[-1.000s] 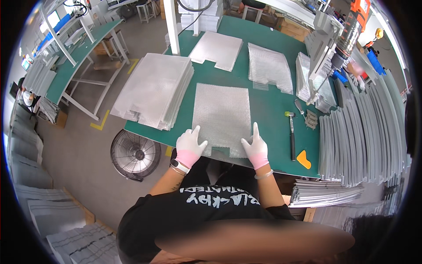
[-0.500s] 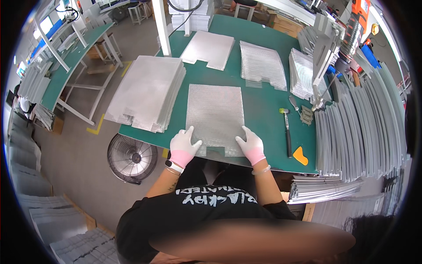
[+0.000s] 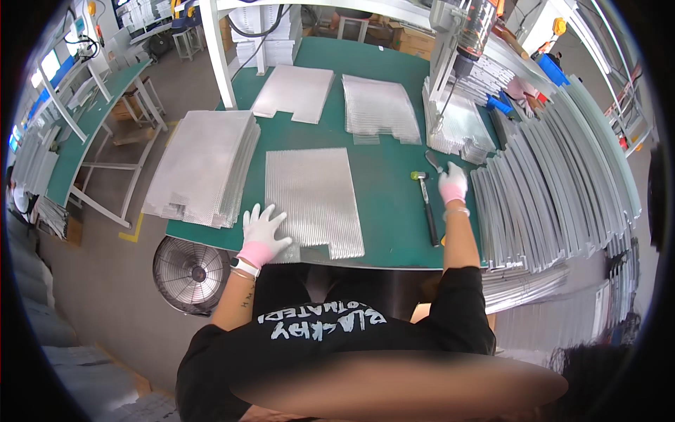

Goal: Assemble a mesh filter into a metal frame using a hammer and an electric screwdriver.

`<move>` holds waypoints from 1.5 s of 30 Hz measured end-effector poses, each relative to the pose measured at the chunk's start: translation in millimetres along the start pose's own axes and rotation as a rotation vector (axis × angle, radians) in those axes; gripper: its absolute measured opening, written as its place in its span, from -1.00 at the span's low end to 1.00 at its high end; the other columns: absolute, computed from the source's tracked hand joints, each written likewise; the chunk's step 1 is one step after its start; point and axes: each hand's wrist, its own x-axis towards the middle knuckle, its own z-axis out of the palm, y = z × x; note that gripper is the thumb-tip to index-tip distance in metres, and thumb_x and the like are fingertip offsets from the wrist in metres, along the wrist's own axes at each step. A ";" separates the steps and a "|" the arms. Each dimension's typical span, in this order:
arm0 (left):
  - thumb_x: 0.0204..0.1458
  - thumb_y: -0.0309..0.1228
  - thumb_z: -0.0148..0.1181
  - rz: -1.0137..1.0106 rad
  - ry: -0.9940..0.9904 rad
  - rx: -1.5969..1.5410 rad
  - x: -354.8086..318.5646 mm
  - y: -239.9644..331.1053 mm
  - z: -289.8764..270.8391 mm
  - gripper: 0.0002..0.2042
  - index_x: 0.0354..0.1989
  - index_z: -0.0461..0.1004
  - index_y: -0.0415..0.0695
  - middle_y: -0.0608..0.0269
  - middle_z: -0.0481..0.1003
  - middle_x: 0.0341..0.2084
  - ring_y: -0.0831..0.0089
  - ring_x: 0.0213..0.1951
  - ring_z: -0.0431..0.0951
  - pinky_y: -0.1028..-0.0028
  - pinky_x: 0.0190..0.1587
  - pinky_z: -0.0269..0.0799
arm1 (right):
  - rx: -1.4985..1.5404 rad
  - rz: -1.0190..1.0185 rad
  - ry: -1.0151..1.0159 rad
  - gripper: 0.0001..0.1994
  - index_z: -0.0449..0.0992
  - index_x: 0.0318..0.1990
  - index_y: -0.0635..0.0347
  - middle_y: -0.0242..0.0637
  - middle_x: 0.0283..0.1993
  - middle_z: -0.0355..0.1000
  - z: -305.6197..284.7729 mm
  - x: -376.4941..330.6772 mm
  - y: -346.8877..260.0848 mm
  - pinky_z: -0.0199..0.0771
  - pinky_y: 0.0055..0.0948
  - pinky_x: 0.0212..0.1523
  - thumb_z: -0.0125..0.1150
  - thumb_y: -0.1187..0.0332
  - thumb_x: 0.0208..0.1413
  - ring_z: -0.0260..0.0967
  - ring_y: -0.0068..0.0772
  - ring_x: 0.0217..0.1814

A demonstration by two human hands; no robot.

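Fingers of the left hand (image 3: 261,232) are spread wide and lie flat on the near left corner of the ribbed metal sheet (image 3: 313,200), likely to keep it from sliding. They grip nothing. That sheet lies on the big green table (image 3: 387,169), near the middle. To its left sits a tall stack of sheets (image 3: 200,165), and long metal strips (image 3: 555,176) fan out on the right. On the right, the right hand (image 3: 452,184) curls around a small tool (image 3: 434,161), just beside the hammer (image 3: 426,204), but how tight I cannot tell.

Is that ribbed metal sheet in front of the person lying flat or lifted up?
Flat. The ribbed metal sheet lies spread on the green table, with the left hand pressed on its near corner.
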 end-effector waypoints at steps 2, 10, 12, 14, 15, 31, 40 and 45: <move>-0.15 0.03 0.35 -0.019 -0.126 0.054 -7.7 9.5 -9.7 -0.32 0.22 0.44 0.14 0.07 0.25 0.32 -0.06 0.39 0.06 -0.08 0.43 -0.22 | -0.253 0.087 -0.176 -0.50 0.37 0.24 0.06 -0.16 0.35 0.28 6.1 17.4 37.6 0.31 -0.07 0.28 0.15 0.28 0.10 0.21 0.06 0.36; -0.16 -0.05 0.40 -0.099 0.080 0.087 -39.8 44.0 -23.1 -0.27 0.26 0.37 0.07 0.02 0.22 0.30 -0.05 0.37 0.08 -0.09 0.42 -0.20 | -0.582 0.014 -0.337 -0.77 0.50 -0.05 -0.02 -0.27 0.05 0.45 -9.6 21.1 7.1 0.49 -0.22 0.05 0.22 0.34 0.12 0.42 -0.20 0.16; -0.19 -0.12 0.42 -0.074 0.158 0.069 -50.5 50.9 -28.5 -0.24 0.27 0.33 -0.07 -0.03 0.21 0.29 -0.12 0.34 0.09 -0.11 0.39 -0.14 | -0.571 -0.065 -0.231 -0.85 0.53 -0.16 -0.01 -0.26 -0.07 0.49 -12.6 15.5 15.8 0.53 -0.19 -0.06 0.24 0.34 0.10 0.47 -0.19 0.05; -0.19 -0.19 0.41 -0.032 0.413 -0.055 -73.6 53.4 -21.0 -0.29 0.20 0.35 -0.17 -0.05 0.23 0.24 -0.19 0.32 0.10 -0.11 0.37 -0.07 | -0.487 -0.166 -0.079 -0.88 0.53 -0.24 0.01 -0.24 -0.24 0.50 -20.8 5.0 13.8 0.53 -0.14 -0.16 0.27 0.31 0.06 0.52 -0.12 -0.14; -0.16 -0.26 0.36 0.056 0.488 -0.137 -84.7 54.3 -17.6 -0.38 0.13 0.36 -0.24 -0.08 0.24 0.21 -0.24 0.28 0.11 -0.12 0.33 -0.02 | -0.460 -0.170 -0.017 -0.86 0.52 -0.23 0.01 -0.23 -0.26 0.50 -21.4 0.8 18.1 0.54 -0.14 -0.18 0.29 0.31 0.04 0.52 -0.12 -0.17; 0.24 -0.24 0.17 -0.751 -0.043 -2.044 -117.0 65.3 78.5 -0.64 -0.06 0.44 -0.36 0.06 0.52 -0.11 0.37 -0.13 0.57 0.37 -0.01 0.50 | 0.812 -0.323 -0.704 -0.82 0.55 -0.23 0.29 -0.16 -0.25 0.54 -110.8 -254.0 -158.0 0.54 -0.34 -0.12 0.29 0.37 0.07 0.53 -0.28 -0.19; 0.23 -0.31 0.17 -0.680 -0.017 -1.893 -115.2 65.4 83.8 -0.69 -0.12 0.52 -0.40 0.07 0.59 -0.19 0.34 -0.16 0.63 0.42 -0.04 0.54 | 1.625 0.661 -0.981 -0.78 0.38 0.04 0.30 -0.25 -0.16 0.53 -14.2 -365.2 -197.5 0.58 -0.53 -0.27 0.04 0.38 0.33 0.49 -0.56 -0.35; 0.23 -0.31 0.18 -0.693 0.009 -1.925 -116.4 67.6 76.4 -0.69 -0.13 0.53 -0.40 0.08 0.60 -0.20 0.34 -0.18 0.63 0.43 -0.03 0.54 | 1.349 0.477 -0.899 -0.76 0.44 -0.08 0.32 -0.30 -0.32 0.51 -3.9 -360.0 -190.6 0.43 -0.57 -0.46 0.13 0.29 0.30 0.39 -0.58 -0.51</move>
